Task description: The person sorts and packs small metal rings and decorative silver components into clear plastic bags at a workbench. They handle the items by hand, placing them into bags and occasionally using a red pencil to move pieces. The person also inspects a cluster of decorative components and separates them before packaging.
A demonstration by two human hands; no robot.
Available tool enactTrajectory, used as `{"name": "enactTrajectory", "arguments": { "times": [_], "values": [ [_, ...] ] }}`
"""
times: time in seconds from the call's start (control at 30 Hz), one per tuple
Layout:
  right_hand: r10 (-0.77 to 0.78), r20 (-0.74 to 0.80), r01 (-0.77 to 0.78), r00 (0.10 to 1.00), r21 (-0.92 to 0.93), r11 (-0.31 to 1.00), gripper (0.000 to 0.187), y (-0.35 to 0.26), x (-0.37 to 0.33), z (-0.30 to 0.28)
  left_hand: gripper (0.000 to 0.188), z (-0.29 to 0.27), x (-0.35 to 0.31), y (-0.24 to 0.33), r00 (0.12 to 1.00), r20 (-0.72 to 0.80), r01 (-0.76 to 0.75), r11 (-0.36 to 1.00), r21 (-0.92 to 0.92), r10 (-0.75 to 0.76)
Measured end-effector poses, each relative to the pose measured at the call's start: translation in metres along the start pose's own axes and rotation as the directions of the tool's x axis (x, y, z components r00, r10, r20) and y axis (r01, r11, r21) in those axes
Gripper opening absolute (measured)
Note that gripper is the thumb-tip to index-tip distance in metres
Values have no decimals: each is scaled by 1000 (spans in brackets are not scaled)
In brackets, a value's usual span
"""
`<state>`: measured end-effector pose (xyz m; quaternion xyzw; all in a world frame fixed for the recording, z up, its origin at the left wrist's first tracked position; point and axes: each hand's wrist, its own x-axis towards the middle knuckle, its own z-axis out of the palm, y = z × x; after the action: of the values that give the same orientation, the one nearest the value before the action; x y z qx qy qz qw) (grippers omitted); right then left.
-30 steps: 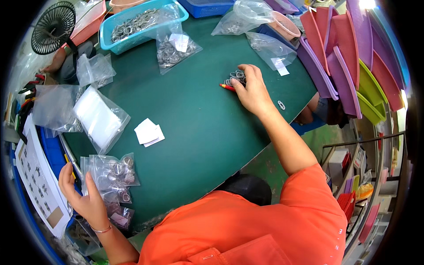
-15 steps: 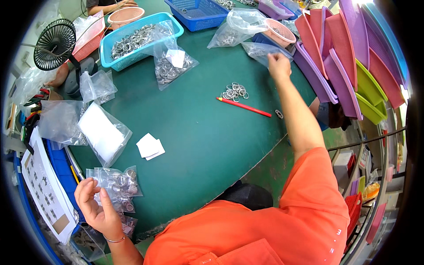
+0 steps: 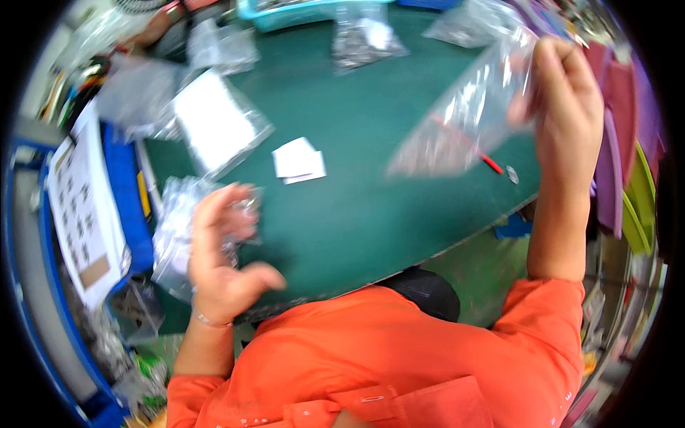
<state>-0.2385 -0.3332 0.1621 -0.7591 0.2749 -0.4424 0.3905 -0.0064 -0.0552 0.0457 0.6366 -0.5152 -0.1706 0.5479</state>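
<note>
At the right, my right hand point(image 3: 567, 96) is closed on the edge of a clear plastic bag point(image 3: 474, 114) and holds it up over the green table. Through the bag a red pen point(image 3: 491, 163) and the pile of metal rings show dimly; I cannot tell whether the bag itself contains anything. My left hand point(image 3: 225, 250) hovers at the near left, holding nothing, its thumb spread from its fingers. Just behind that hand lie small clear bags point(image 3: 175, 228) of metal rings. Two white paper cards point(image 3: 298, 160) rest on the table between my hands.
White cards in a clear bag point(image 3: 220, 123) lie at the left. Bags of rings point(image 3: 364, 39) and a light-blue basket point(image 3: 300, 16) are at the back. Purple and pink baskets point(image 3: 619, 107) crowd the right side. A printed sheet point(image 3: 82, 207) stands at the far left.
My right hand has lifted the clear bag off the back right and drawn it nearer. My left hand has moved right, its thumb spreading. The view has shifted, and both hands are blurred.
</note>
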Motion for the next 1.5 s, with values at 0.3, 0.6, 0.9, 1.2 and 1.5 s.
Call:
{"name": "enactTrajectory", "arguments": {
  "times": [0.3, 0.6, 0.9, 1.2, 1.5],
  "values": [
    [118, 551, -206, 826, 100, 973, 11, 66, -46, 144, 25, 12, -20, 17, 789, 429, 477, 878, 22, -440],
    [-499, 747, 757, 439, -8, 653, 27, 107, -41, 155, 30, -14, -27, 22, 676, 429, 602, 785, 146, -599],
    [-397, 535, 637, 745, -396, 662, 22, 116, -44, 79, 31, 17, -28, -18, 720, 357, 669, 731, -132, -594],
    [-173, 560, 395, 810, -303, 867, 34, 64, -159, 73, 85, 12, -23, 18, 776, 297, 560, 825, 79, -556],
    [-255, 487, 453, 835, -348, 821, 18, 71, -153, 84, 36, 25, -24, 6, 989, 122, 51, 977, 208, -78]
  ]
}}
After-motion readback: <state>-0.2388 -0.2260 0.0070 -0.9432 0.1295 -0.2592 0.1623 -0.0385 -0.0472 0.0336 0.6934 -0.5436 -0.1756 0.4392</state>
